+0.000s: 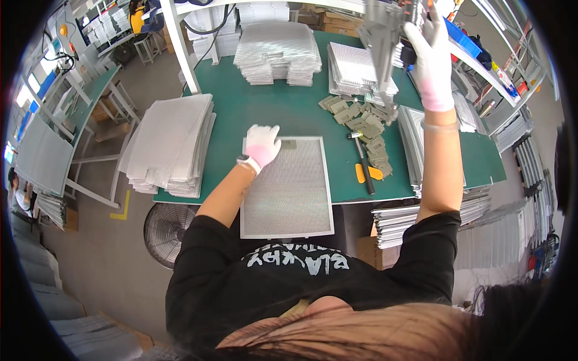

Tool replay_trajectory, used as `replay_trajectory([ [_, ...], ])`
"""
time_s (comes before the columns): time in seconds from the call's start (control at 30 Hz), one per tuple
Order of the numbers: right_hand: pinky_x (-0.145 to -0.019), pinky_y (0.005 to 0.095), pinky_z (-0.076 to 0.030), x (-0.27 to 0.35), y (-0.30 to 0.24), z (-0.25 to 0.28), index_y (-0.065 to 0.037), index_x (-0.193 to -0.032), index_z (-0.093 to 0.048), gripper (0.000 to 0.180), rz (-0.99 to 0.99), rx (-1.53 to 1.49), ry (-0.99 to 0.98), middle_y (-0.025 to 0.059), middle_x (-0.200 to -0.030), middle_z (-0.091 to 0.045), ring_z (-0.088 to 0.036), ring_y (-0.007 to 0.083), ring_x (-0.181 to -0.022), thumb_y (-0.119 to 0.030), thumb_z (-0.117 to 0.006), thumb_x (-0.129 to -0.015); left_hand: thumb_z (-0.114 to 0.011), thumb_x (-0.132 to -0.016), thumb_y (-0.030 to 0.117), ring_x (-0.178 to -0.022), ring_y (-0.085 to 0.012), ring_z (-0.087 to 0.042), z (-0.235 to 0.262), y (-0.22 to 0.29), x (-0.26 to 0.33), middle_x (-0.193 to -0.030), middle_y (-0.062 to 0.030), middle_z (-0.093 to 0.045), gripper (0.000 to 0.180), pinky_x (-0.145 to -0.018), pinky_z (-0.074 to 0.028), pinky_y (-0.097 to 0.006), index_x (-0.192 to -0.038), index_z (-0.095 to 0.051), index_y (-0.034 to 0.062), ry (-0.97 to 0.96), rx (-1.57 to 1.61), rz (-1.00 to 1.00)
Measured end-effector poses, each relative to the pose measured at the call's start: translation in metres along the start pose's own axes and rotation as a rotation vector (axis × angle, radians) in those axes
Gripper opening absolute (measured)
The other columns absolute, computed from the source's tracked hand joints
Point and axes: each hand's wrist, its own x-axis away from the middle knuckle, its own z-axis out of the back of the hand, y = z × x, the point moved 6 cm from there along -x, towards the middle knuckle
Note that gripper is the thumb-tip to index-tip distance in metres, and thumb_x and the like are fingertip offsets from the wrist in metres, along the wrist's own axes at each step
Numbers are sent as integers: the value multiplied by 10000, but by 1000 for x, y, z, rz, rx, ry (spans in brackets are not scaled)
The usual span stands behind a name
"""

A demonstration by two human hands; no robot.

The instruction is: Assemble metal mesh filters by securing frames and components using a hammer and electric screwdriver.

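Head view: green surface, its near edge bowed by the lens. Framed mesh panel in the middle, lower part jutting past that edge toward the wearer; small grey-green plate near its top. Mesh stacks at the left and back. Right of the panel: loose heap of grey-green pieces, hammer just beside, orange item by its handle.

Room: grey floor with a yellow corner mark, round caged fan partly under the surface, second green bench farther left, blue bin on a shelf at right.

Left hand, gloved, lies at the panel's upper left, fingers bunched, thumb apart; whether it pinches the frame, cannot tell. Right hand, gloved, raised beside a hanging tool, fingers partly spread; grip unclear. Tool motion-blurred, cut off above. Orange item's far side hidden behind the hammer handle. Distant person too small to read.
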Motion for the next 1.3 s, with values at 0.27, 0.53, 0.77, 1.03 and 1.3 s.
replay_trajectory([
  [0.27,-1054,405,-426,235,35,74,2,-1396,-448,454,-394,637,-155,227,-1304,-540,-547,303,-1192,-110,-553,-969,-647,-844,151,-1178,-390,-557,72,-13,184,-1168,-200,-637,376,-1044,-393,-481,-1184,-620,-6,289,332,203],
  [0.53,-846,475,-535,393,103,28,-30,-1487,-301,596,-1055,1082,-920,283,-1238,-545,-627,437,-993,-96,-503,-929,-455,-1052,371,-1029,-212,-630,-15,0,339,-1225,-123,-619,488,-921,-501,-348,-1366,-481,-1,-104,1368,885],
  [0.77,-697,519,-504,416,95,-13,-71,-1526,-252,576,-836,632,-826,256,-802,-642,-631,454,-746,-112,-439,-983,-354,-1069,434,-916,-182,-657,-38,19,337,-1102,-106,-665,514,-833,-528,-312,-1290,-523,2,-298,1648,937],
  [1.03,-671,492,-509,402,86,-27,-87,-1536,-238,598,-936,732,-974,232,-766,-626,-629,413,-712,-80,-445,-975,-379,-1072,383,-870,-165,-658,-32,14,338,-1037,-96,-670,462,-805,-531,-303,-1269,-536,-4,-293,1621,938],
  [1.3,-693,477,-527,393,79,-35,-108,-1538,-250,625,-902,780,-934,219,-797,-640,-643,382,-734,-68,-472,-956,-432,-1057,323,-842,-150,-651,-21,16,337,-1029,-101,-664,419,-793,-521,-290,-1258,-544,-28,-345,1573,923],
])
